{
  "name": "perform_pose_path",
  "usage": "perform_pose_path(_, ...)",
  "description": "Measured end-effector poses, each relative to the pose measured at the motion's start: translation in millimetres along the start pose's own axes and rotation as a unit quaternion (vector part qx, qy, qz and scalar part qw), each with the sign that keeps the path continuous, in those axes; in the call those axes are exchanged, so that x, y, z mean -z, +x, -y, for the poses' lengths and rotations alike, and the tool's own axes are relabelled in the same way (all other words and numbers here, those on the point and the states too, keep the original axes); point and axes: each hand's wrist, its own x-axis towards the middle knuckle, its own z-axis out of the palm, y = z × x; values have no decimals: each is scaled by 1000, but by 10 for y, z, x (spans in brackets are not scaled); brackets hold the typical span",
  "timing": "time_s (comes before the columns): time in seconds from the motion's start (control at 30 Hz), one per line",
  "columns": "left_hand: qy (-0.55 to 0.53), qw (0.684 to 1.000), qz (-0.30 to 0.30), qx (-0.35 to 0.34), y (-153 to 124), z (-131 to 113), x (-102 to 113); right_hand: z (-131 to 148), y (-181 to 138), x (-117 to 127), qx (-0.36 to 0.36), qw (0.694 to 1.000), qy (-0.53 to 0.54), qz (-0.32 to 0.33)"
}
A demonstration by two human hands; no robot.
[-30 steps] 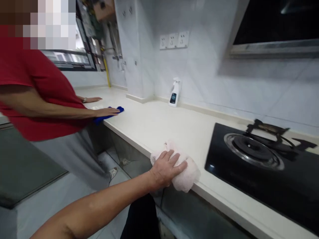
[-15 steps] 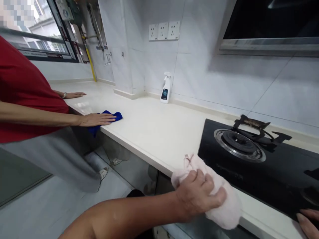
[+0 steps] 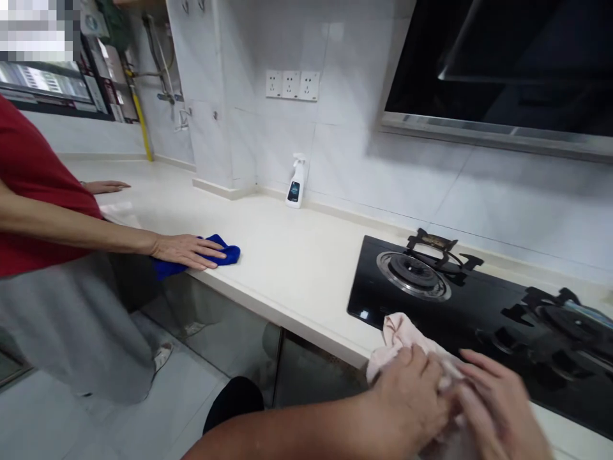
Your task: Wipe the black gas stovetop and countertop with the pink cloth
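Note:
A pale pink cloth (image 3: 402, 332) is bunched over the counter's front edge, beside the black gas hob (image 3: 460, 332). My left hand (image 3: 412, 390) is closed on this cloth, its fingers curled into the folds. From the right, my right hand (image 3: 507, 402) meets it, fingers wrapped on the cloth's other end. Both hands are close together and partly smeared by motion. The lower part of the cloth is hidden behind them.
A person in a red top (image 3: 38, 191) stands at the left, a hand pressing a blue cloth (image 3: 225, 252) on the white counter (image 3: 287, 255). A spray bottle (image 3: 295, 182) stands against the wall. Above the hob hangs a black range hood (image 3: 502, 70). Pan supports (image 3: 435, 246) rise from the hob.
My right hand has come in from the right edge onto the pink cloth, beside my left hand. The view has shifted right. The person's blue cloth stays under their hand.

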Motion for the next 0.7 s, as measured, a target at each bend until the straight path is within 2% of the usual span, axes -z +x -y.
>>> perform_pose_path(0.07, -57, 997, 30, -30, -176, 204, 235, 157, 24, -169, 60, 998, -1, 29)
perform_pose_path(0.13, -92, 994, 44, -44, -335, 407, 368, 221, 23, -311, 99, 993, -30, 50)
perform_pose_path(0.17, -95, 994, 48, -18, -377, 473, 371, 243, 21, -361, 107, 991, -50, 60)
perform_pose_path(0.23, -92, 993, 60, 51, -340, 474, 233, 308, 29, -424, 103, 987, -95, 78)
perform_pose_path(0.3, -82, 989, 72, 102, -134, 278, -46, 404, 55, -460, 88, 983, -130, 92)
perform_pose_path(0.37, -80, 985, 90, 124, 157, -43, -348, 495, 85, -496, 79, 980, -148, 105)
perform_pose_path(0.4, -70, 980, 104, 157, 288, -200, -467, 523, 93, -517, 76, 979, -153, 109)
perform_pose_path(0.47, -52, 970, 120, 204, 434, -392, -589, 527, 83, -554, 70, 977, -159, 122)
perform_pose_path(0.5, -47, 968, 117, 218, 430, -394, -585, 504, 63, -564, 66, 976, -162, 126)
perform_pose_path(0.53, -47, 968, 103, 225, 377, -324, -541, 466, 34, -566, 61, 976, -166, 129)
perform_pose_path(0.57, -64, 975, 77, 196, 286, -190, -464, 416, -1, -556, 56, 976, -169, 129)
perform_pose_path(0.7, -66, 978, 43, 191, -176, 682, 23, 111, -169, -375, 35, 976, -184, 112)
